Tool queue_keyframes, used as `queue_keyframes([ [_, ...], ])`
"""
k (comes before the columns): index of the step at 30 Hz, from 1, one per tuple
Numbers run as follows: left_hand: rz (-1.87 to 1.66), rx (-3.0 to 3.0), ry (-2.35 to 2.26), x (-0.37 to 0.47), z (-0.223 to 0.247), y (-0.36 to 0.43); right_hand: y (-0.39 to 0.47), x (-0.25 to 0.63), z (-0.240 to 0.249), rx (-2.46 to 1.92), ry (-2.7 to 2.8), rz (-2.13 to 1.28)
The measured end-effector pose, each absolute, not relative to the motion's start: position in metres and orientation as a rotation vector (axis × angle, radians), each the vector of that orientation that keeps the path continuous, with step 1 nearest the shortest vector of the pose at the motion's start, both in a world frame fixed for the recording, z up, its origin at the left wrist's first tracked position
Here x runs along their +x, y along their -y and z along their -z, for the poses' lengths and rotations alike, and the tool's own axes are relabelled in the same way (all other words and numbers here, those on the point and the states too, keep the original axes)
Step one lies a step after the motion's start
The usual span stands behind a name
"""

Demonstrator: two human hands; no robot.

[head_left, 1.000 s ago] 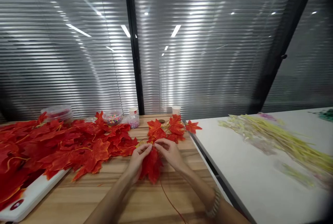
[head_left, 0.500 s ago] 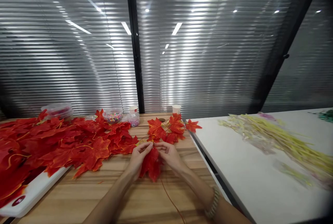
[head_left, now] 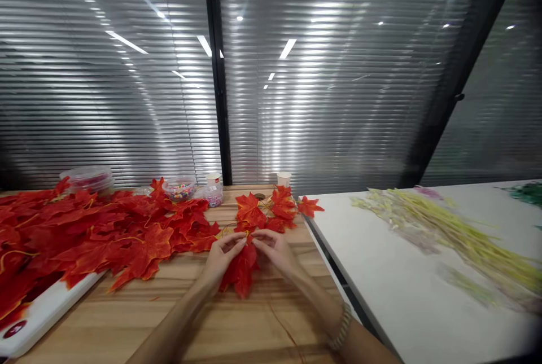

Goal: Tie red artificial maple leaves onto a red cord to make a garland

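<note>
Two hands, both mine as seen from my remote post, meet over one wood-grain tabletop (head_left: 212, 330). My left hand (head_left: 221, 254) has thumb and forefinger closed on the stem end of the held red leaves (head_left: 242, 273), which hang, thin, lobed and pointed, between the hands. My right hand (head_left: 277, 248) has its thumb and fingertips at the same spot, beside the left; I cannot tell whether they are pinched shut. One beaded bracelet (head_left: 341, 327) circles the right wrist. One thin reddish cord (head_left: 282, 324) curves over the wood below the hands.

Beyond the hands, at least four leaves form a small leaf group (head_left: 249, 211), the rightmost reaching the table's edge. To the left spreads one leaf heap (head_left: 127, 240), red with yellow-orange veins, too overlapped to count, partly covering one smooth white board (head_left: 55, 307).

Along the far edge I count two paper cups (head_left: 284, 179), one round clear plastic tub (head_left: 91, 178), one clear bowl (head_left: 180, 190) of multicoloured beads and one smaller bead container (head_left: 214, 196). On the adjoining white tabletop (head_left: 372, 262) lie one long bundle of yellow stems (head_left: 461, 228), partly in clear wrapping, and green material (head_left: 527, 192). Slatted blinds (head_left: 317, 99) stand behind.
</note>
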State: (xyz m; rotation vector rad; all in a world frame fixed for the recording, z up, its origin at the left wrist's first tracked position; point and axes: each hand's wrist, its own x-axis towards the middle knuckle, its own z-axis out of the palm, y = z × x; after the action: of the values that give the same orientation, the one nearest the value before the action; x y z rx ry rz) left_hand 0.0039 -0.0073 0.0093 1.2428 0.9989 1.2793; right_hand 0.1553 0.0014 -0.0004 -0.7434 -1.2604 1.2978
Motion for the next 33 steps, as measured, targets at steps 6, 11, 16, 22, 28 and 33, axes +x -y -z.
queue_keyframes([
  [6,-1.311,1.754,-1.132,0.003,-0.008,0.008,0.0,0.154,0.0,-0.782,1.332,-0.982],
  [11,-1.377,1.856,-1.212,0.006,-0.007,0.011,-0.002,0.154,0.001,-0.763,1.17,-1.147],
  [16,-1.349,1.465,-1.113,0.011,-0.007,0.01,0.001,0.153,-0.004,-0.676,1.08,-1.237],
  [22,-1.32,1.139,-0.932,0.01,-0.006,0.009,0.003,0.153,-0.003,-0.61,1.155,-1.205],
  [28,-1.304,1.039,-0.833,0.012,0.006,0.009,0.005,0.156,0.0,-0.728,1.176,-1.19],
  [33,-1.383,1.026,-0.84,0.013,0.012,0.007,0.006,0.157,-0.001,-0.73,1.144,-1.226],
])
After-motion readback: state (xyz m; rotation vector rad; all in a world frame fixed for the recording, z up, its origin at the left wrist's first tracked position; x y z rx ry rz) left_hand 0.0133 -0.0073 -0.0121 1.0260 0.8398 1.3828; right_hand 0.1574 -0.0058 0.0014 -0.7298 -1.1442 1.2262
